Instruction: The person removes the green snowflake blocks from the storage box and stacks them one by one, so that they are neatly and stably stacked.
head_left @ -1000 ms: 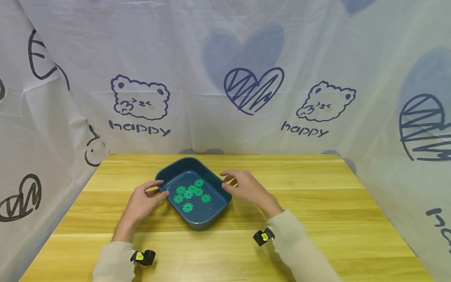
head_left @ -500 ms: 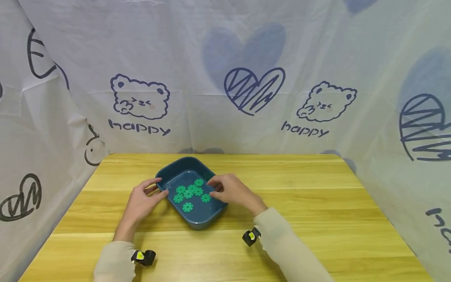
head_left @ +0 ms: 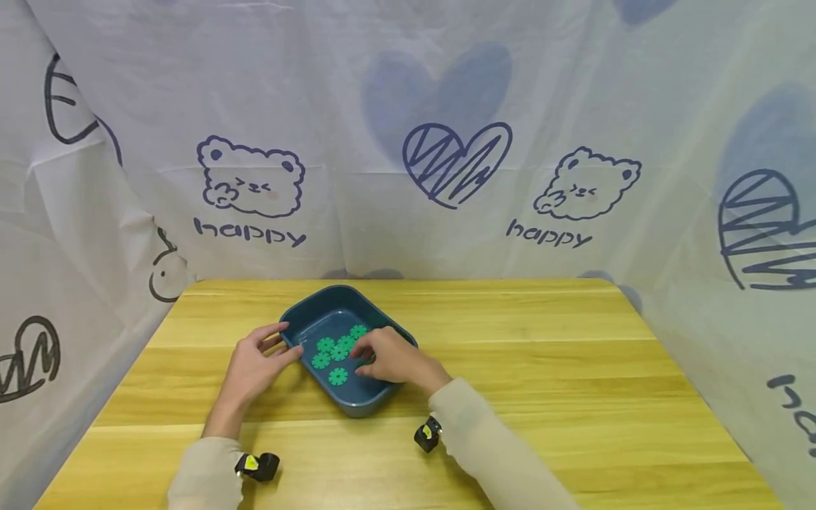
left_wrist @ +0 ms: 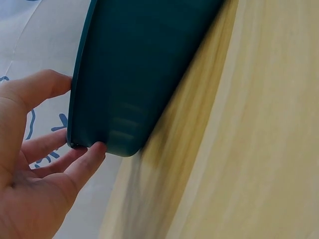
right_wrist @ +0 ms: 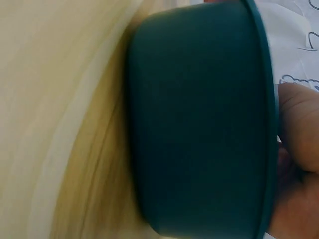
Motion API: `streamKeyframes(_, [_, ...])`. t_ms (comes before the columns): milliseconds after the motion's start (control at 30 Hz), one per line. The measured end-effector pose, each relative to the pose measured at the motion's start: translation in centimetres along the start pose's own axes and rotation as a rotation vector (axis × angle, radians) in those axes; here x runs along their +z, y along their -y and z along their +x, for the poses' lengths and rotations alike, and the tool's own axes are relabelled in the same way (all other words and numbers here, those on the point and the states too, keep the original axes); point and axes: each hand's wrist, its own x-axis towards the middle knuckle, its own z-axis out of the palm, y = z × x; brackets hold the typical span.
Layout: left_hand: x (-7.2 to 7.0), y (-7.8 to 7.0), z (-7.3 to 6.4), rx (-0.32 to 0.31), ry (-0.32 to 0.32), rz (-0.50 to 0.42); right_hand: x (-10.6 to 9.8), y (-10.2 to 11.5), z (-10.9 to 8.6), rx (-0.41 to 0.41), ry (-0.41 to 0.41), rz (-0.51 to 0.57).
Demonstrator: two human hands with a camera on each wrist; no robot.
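A dark blue-green plastic tub (head_left: 319, 300) stands on the wooden table. Several flat green notched discs (head_left: 338, 377) lie on its floor, most of them bunched in the middle. My left hand (head_left: 251, 365) holds the tub's left corner between thumb and fingers. In the left wrist view the fingertips (left_wrist: 97, 149) press against the outer wall (left_wrist: 134, 74) near the rim. My right hand (head_left: 394, 360) reaches over the right rim into the tub, finger and thumb tips apart among the discs, hiding some of them. The tub's wall (right_wrist: 199, 124) hides its fingertips in the right wrist view.
The table (head_left: 542, 368) has a yellow wood grain. White cloth (head_left: 357, 212) with bear and heart drawings hangs behind it and at both sides. Each wrist wears a small black camera; the right one (head_left: 427, 433) is close to the tub's near side.
My right hand has moved left from outside the right rim, over it and down into the tub among the discs. My left hand and the tub have stayed in place.
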Motion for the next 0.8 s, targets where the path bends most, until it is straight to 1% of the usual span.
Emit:
streamKeyframes(100, [-0.1, 0.0, 0.1, -0.005, 0.005, 0.000, 0.6, 0.2, 0.5, 0.006, 0.002, -0.009])
streamKeyframes(233, [-0.1, -0.1, 0.0, -0.015, 0.009, -0.002, 1.3, 0.3, 1.3, -0.014, 0.003, -0.025])
streamKeyframes(433, [0.1, -0.1, -0.2, -0.017, 0.007, -0.015, 2.2, 0.6, 2.3, -0.034, 0.040, -0.052])
streamKeyframes(533, [0.1, -0.2, -0.3, -0.014, 0.007, -0.014, 2.5, 0.9, 2.7, -0.019, 0.048, -0.091])
streamKeyframes(667, [0.2, -0.2, -0.2, -0.006, 0.009, -0.015, 2.9, 1.3, 3.0, 0.020, 0.049, -0.153])
streamKeyframes(800, [0.2, -0.2, -0.1, -0.003, 0.010, -0.012, 3.0, 1.5, 3.2, 0.047, 0.066, -0.183])
